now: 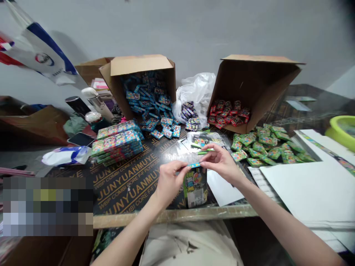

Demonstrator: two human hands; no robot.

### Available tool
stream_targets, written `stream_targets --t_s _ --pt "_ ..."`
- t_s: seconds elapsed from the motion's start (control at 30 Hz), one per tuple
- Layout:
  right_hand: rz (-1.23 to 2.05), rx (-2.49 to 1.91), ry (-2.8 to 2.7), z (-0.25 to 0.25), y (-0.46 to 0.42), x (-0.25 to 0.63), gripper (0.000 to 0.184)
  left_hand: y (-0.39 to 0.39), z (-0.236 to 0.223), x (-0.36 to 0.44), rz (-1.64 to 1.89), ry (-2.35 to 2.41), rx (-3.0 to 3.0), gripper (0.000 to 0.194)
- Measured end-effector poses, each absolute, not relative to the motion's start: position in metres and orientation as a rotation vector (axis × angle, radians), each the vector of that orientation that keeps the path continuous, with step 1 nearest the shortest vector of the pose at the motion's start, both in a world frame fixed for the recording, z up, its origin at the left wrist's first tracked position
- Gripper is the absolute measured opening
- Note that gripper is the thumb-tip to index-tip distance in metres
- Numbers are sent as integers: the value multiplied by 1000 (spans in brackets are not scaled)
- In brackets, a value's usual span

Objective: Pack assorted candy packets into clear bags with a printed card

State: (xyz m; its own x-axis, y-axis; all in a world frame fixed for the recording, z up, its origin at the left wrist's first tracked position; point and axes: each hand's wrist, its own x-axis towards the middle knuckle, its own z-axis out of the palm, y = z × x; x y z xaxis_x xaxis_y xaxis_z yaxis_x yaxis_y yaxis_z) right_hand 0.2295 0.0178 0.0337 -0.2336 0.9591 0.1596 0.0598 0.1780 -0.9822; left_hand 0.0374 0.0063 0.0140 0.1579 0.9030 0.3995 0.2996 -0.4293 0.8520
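My left hand (169, 181) and my right hand (222, 162) meet over the near edge of the dark plywood board (130, 184). Both pinch the top of a clear printed packet (195, 186) that hangs upright between them. A small blue pack (194, 165) sits at the packet's mouth, between my fingertips. Just beyond my hands lies a pile of flat printed bags (205, 140).
A tipped carton of blue packs (146, 92) stands at the back, a tipped carton of red packs (244, 96) to its right, and a white plastic bag (196, 92) between them. Green packs (266, 146) are spread at right, stacked colourful boxes (118, 142) at left, white sheets (307, 188) lower right.
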Motion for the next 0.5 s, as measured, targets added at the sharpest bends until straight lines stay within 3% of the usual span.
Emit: stream_targets --t_s 0.27,0.5 --pt "1168 -1049 -1504 32 11 241 35 6 14 37 1217 986 1977 13" --pt "525 -1030 -1815 15 -9 248 21 5 3 41 1307 965 2287 14"
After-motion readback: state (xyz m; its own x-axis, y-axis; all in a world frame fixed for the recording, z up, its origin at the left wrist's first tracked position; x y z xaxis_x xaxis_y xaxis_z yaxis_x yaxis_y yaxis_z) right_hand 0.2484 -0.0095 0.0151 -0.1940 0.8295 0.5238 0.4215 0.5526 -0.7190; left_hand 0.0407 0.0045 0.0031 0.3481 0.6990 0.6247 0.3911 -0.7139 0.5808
